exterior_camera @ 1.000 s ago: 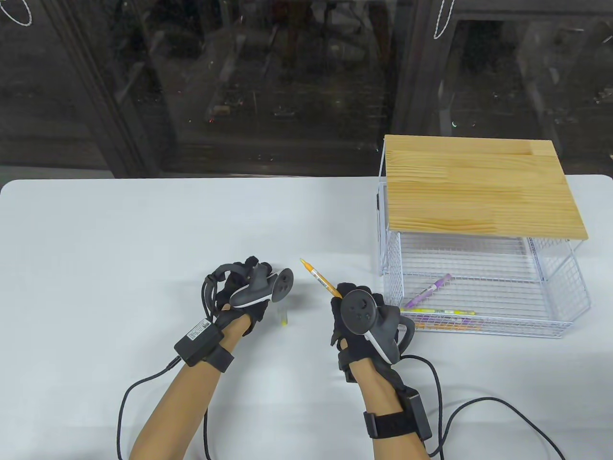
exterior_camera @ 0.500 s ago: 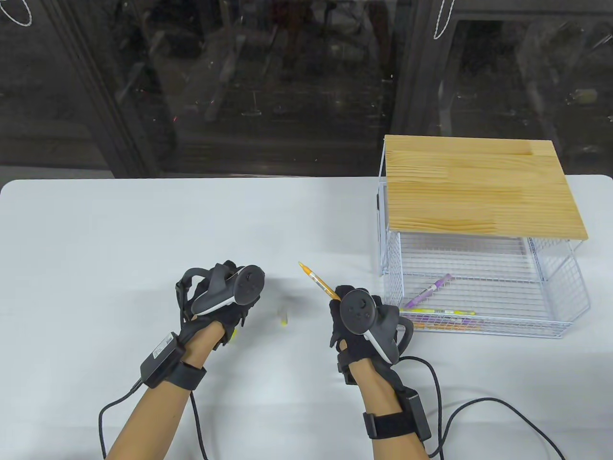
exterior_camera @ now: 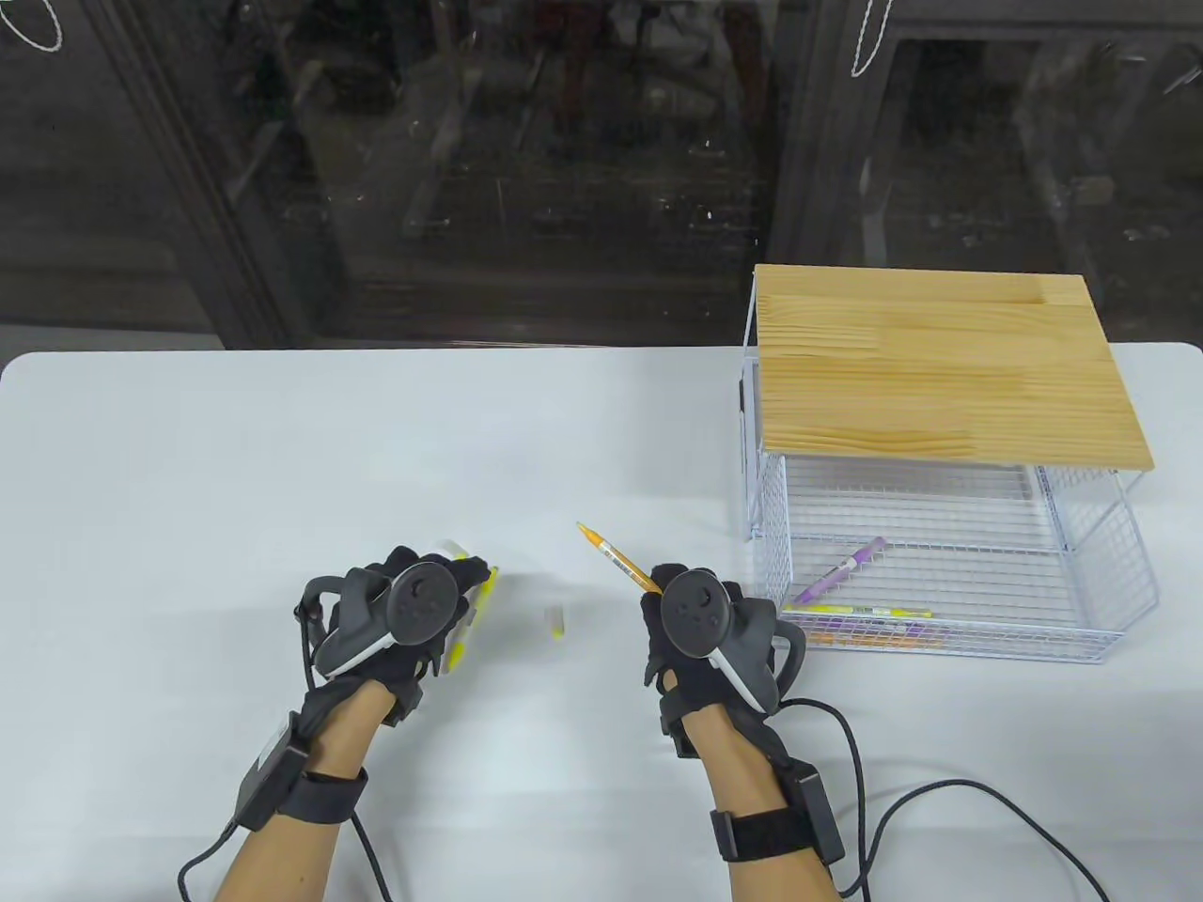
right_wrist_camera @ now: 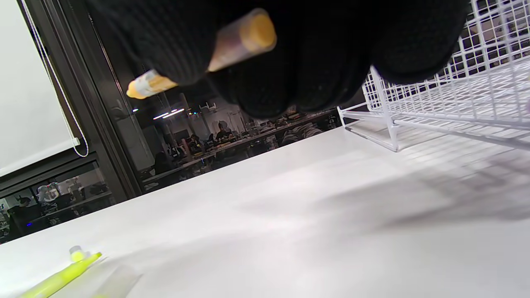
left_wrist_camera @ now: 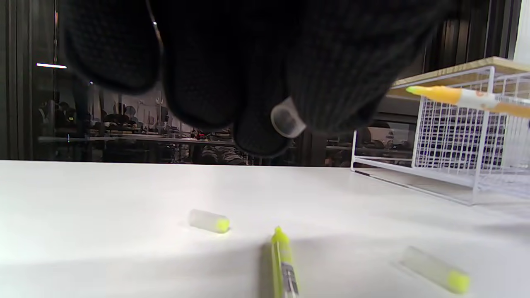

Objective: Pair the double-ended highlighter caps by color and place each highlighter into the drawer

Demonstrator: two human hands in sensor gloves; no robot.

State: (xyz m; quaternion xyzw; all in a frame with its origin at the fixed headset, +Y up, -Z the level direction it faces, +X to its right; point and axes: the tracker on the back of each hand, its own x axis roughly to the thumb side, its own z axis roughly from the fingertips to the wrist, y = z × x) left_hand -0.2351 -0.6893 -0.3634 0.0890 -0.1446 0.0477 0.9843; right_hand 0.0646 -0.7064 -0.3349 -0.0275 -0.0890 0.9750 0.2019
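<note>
Left hand (exterior_camera: 395, 620) withdrew; wrist view reveals pinched cap (left_wrist_camera: 287, 121).

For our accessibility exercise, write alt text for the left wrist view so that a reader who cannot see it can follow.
A black-gloved left hand hangs over a white table, pinching a clear cap. Below lie an uncapped yellow highlighter and two clear caps with yellow ends. To the right, an orange highlighter juts in before a white wire drawer.

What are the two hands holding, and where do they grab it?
The right hand grips an orange highlighter by its capped rear end, bare tip pointing away. The left hand holds a small clear cap by its closed end, open mouth sticking out.
</note>
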